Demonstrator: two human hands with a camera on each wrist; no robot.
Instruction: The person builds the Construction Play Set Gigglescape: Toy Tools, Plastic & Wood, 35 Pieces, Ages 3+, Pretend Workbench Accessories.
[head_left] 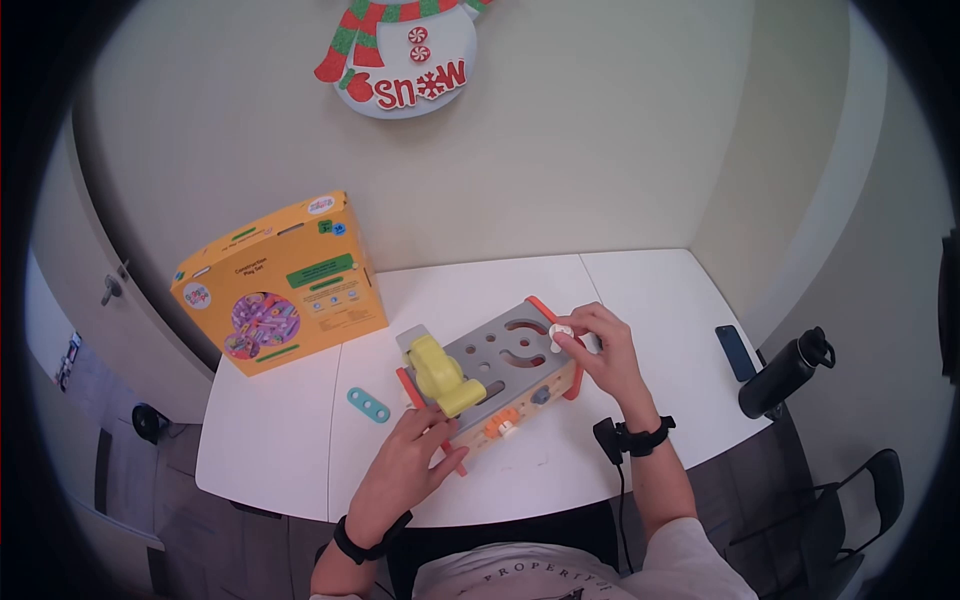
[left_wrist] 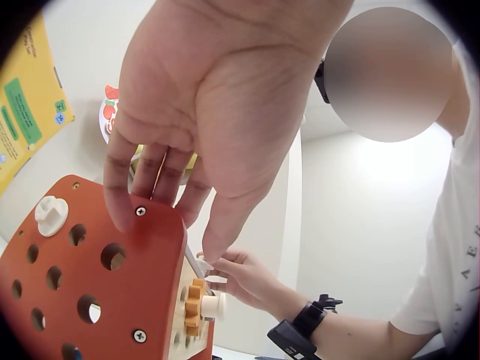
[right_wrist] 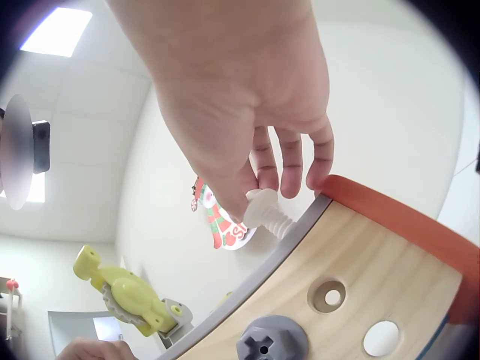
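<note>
A toy workbench with a grey slotted top (head_left: 505,375) and red end panels (left_wrist: 112,281) stands on the table. Between thumb and fingertips, my right hand (head_left: 608,362) pinches a white plastic screw (right_wrist: 266,212), its threaded end at the far right part of the top. My left hand (head_left: 405,465) rests at the opposite end, fingers laid over the upper edge of the red panel. Beside those fingers, a yellow-green toy saw (head_left: 437,372) sits on the top. On the wooden front side are an orange gear (left_wrist: 195,307) with a white peg and a grey bolt head (right_wrist: 271,341).
A teal strip with holes (head_left: 368,405) lies left of the workbench. Behind it stands a yellow play set box (head_left: 320,300). At the right are a phone (head_left: 735,353) and a black bottle (head_left: 785,375) by the edge of the white table (head_left: 660,440).
</note>
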